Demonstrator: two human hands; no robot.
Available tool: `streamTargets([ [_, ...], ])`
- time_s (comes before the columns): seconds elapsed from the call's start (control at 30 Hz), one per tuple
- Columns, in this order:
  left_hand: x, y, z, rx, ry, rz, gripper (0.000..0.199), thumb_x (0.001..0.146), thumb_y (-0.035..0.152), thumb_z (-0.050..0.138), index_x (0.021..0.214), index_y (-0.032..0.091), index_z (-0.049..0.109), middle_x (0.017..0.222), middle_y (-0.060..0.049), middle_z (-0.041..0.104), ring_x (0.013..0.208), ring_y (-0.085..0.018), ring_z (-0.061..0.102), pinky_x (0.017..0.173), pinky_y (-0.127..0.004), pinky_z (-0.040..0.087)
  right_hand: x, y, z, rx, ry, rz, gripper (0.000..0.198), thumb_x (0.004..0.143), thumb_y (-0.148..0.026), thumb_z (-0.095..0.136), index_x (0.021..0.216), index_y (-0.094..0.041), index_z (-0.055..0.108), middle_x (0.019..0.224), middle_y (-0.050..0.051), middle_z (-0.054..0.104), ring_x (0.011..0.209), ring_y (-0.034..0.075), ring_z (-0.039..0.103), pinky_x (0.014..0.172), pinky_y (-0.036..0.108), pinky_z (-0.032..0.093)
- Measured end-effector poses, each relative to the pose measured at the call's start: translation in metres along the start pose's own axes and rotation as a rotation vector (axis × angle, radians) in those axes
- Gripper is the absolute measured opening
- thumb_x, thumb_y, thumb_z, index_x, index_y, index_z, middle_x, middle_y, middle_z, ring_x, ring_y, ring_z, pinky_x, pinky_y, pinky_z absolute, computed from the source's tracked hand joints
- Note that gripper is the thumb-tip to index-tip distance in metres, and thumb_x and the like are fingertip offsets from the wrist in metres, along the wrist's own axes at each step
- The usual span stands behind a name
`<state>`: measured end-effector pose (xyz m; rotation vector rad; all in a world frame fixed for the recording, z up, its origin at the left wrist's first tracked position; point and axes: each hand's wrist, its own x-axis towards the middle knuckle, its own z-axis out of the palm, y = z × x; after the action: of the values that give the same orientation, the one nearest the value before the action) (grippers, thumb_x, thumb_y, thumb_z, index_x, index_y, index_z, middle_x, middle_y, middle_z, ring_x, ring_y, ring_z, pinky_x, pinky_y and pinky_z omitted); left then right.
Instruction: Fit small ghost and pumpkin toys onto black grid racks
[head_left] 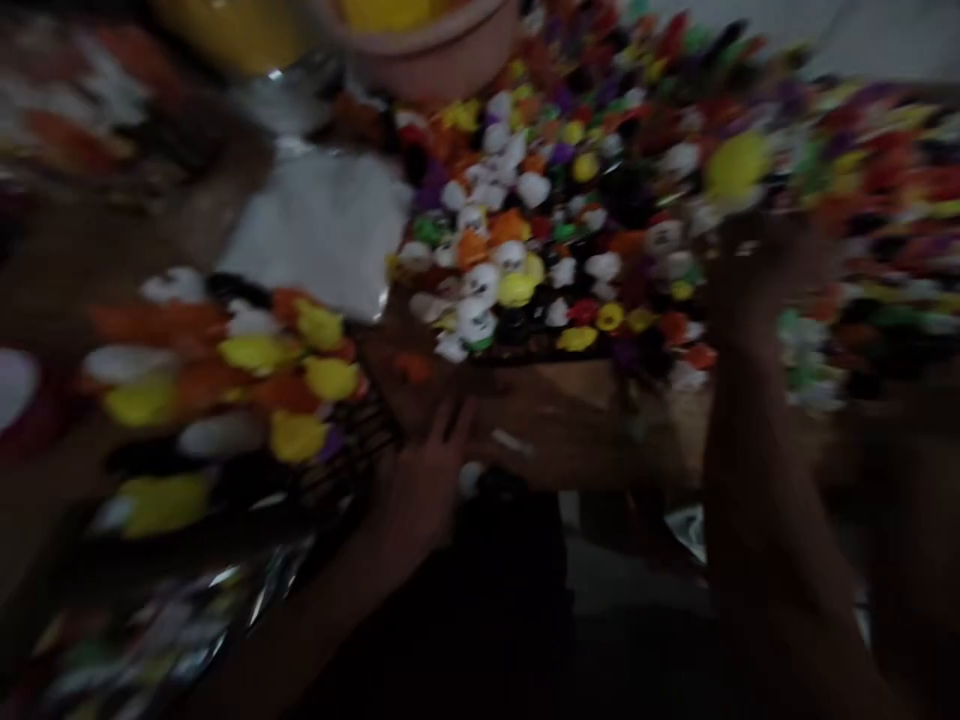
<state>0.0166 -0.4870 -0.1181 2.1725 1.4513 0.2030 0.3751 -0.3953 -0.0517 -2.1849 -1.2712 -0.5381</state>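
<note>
My left hand (424,485) rests at the front edge of the wooden table, its fingers stretched forward and a little apart. Just past its fingertips lies a small orange piece (412,367), and a round white piece (471,480) sits beside the hand. My right hand (765,275) reaches into the large heap of small plastic toys (517,185), some shaped like white skulls. A rounded yellow toy (739,170) shows at its fingertips. Blur and darkness hide whether those fingers grip it.
Left of my left hand, a dark slatted basket (379,425) bears yellow, orange, white and black toys. Behind it lies a whitish plastic bag (319,225). A pink tub (442,55) with something yellow inside stands at the back. Shiny bagged pieces (157,640) are at lower left.
</note>
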Motion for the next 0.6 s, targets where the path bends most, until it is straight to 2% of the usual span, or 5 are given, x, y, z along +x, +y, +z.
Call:
streamTargets([
  [0.03, 0.002, 0.002, -0.003, 0.110, -0.080, -0.024, 0.059, 0.098, 0.015, 0.045, 0.155, 0.031, 0.044, 0.162, -0.013, 0.043, 0.098, -0.030, 0.074, 0.078, -0.045, 0.064, -0.013, -0.008, -0.007, 0.007, 0.062, -0.038, 0.040, 0.096, -0.034, 0.041, 0.093, -0.017, 0.078, 0.100, 0.015, 0.077, 0.104, 0.029, 0.068, 0.079, 0.052, 0.041],
  [0.13, -0.001, -0.003, -0.012, 0.194, -0.109, 0.001, 0.065, 0.094, 0.014, 0.049, 0.158, 0.028, 0.039, 0.168, -0.012, 0.032, 0.115, -0.034, 0.070, 0.083, -0.046, 0.065, -0.078, -0.036, -0.028, 0.161, -0.101, -0.179, 0.041, 0.101, -0.041, 0.038, 0.103, -0.026, 0.077, 0.091, 0.015, 0.072, 0.094, 0.028, 0.070, 0.076, 0.045, 0.049],
  [0.33, -0.073, -0.067, -0.019, 0.006, 0.261, 0.174, 0.053, 0.093, 0.016, 0.044, 0.143, 0.025, 0.058, 0.142, -0.005, 0.064, 0.117, -0.020, 0.069, 0.092, -0.027, 0.059, -0.218, -0.099, -0.024, 0.765, -0.499, -0.147, 0.018, 0.089, -0.037, 0.063, 0.096, -0.022, 0.072, 0.087, 0.006, 0.075, 0.075, 0.023, 0.069, 0.071, 0.040, 0.057],
  [0.47, -0.091, -0.102, -0.025, -0.064, 0.299, 0.124, 0.055, 0.090, 0.016, 0.046, 0.142, 0.023, 0.060, 0.147, -0.005, 0.061, 0.123, -0.021, 0.067, 0.096, -0.031, 0.059, -0.242, -0.137, -0.020, 0.856, -0.572, -0.229, 0.019, 0.090, -0.031, 0.056, 0.094, -0.021, 0.071, 0.087, 0.006, 0.073, 0.079, 0.021, 0.068, 0.076, 0.036, 0.057],
  [0.6, -0.083, -0.106, -0.024, -0.113, 0.256, 0.104, 0.052, 0.091, 0.017, 0.046, 0.140, 0.019, 0.061, 0.148, -0.008, 0.060, 0.131, -0.025, 0.063, 0.102, -0.040, 0.059, -0.252, -0.171, -0.017, 0.904, -0.581, -0.171, 0.022, 0.090, -0.037, 0.054, 0.091, -0.021, 0.069, 0.085, 0.006, 0.073, 0.076, 0.020, 0.068, 0.073, 0.033, 0.057],
])
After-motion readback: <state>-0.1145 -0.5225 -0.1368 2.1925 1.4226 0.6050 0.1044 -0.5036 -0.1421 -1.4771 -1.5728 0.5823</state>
